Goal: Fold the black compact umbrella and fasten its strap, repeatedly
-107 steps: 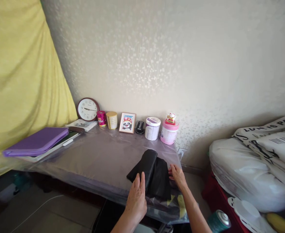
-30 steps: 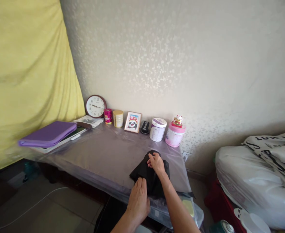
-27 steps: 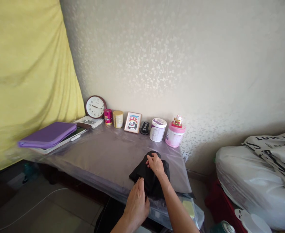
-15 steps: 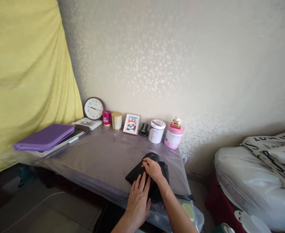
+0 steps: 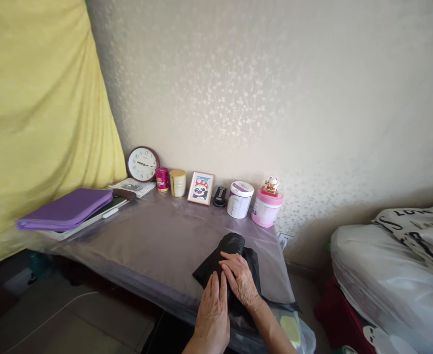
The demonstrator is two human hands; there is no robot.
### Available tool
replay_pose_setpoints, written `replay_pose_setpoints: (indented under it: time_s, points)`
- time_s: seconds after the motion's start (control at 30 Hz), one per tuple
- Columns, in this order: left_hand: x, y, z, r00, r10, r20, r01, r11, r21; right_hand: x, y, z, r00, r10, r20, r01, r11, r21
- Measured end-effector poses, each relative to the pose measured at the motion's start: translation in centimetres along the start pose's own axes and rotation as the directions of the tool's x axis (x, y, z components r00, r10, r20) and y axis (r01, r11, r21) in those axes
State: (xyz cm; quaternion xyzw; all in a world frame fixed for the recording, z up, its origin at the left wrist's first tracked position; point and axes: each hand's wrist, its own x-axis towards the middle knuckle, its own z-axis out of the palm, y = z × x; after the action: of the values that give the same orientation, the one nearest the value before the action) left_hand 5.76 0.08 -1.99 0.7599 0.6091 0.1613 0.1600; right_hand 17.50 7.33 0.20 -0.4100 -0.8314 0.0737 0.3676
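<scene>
Black folded fabric [image 5: 211, 263] lies at the right front of the table, with a rounded bulge at its top and a thin strap-like end reaching right over the table edge. My left hand [image 5: 214, 305] rests on its lower part, fingers stretched out. Just to the right, my right hand [image 5: 238, 278] lies flat over the middle, its fingers extended and pointing left. The fingertips of both hands are close together. Whatever is under the palms is hidden.
Along the wall stand a clock [image 5: 143, 164], a magenta tin [image 5: 162, 180], a yellow-lidded can [image 5: 177, 184], a panda picture [image 5: 201, 188], a black device [image 5: 220, 196] and two tubs [image 5: 240, 200]. A purple folder [image 5: 65, 209] lies left; white bags [image 5: 382, 270] sit right.
My right hand has flattened and slid slightly down over the black fabric. My left hand has shifted a little down, its fingers closer together. The view has moved slightly.
</scene>
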Motion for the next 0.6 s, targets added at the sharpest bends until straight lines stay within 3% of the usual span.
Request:
replay_pose_setpoints:
  time_s: [0.13, 0.3, 0.47, 0.6]
  points:
    - [0.0, 1.0, -0.9, 0.988, -0.109, 0.107, 0.103, 0.993, 0.057, 1.9, 2.3, 0.7, 0.998, 0.047, 0.048, -0.044, 0.997, -0.061]
    - [0.3, 2.0, -2.7, 0.967, -0.14, 0.213, 0.131, 0.99, 0.058, 4.4, 4.8, 0.8, 0.988, 0.117, 0.097, -0.11, 0.991, -0.079]
    - [0.4, 1.7, -2.8, 0.968, -0.126, 0.215, 0.127, 0.992, 0.009, 6.5, 7.0, 1.3, 0.968, 0.226, 0.109, -0.22, 0.974, -0.061]
    - [0.2, 1.5, -2.3, 0.978, -0.126, 0.168, 0.13, 0.991, -0.015, 7.3, 7.8, 1.1, 0.911, 0.41, 0.041, -0.41, 0.912, 0.0]
